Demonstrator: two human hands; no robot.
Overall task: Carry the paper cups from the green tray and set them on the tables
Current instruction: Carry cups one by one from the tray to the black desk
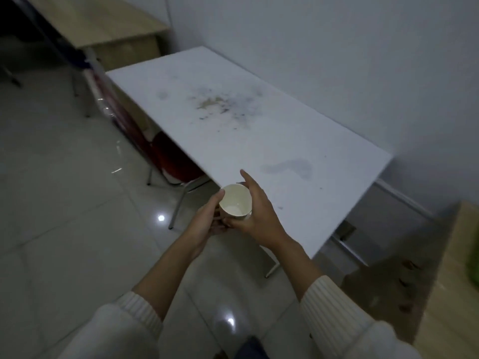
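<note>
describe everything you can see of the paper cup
The paper cup is white inside and looks empty, its rim round and undented. It is tilted, mouth toward the camera, held in the air by the near edge of the white table, not on it. The left hand grips its left side and the right hand its right side.

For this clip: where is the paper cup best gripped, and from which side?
Likely the paper cup by its side wall below the rim, from the right: its open mouth faces up and the left hand covers its left side.
</note>
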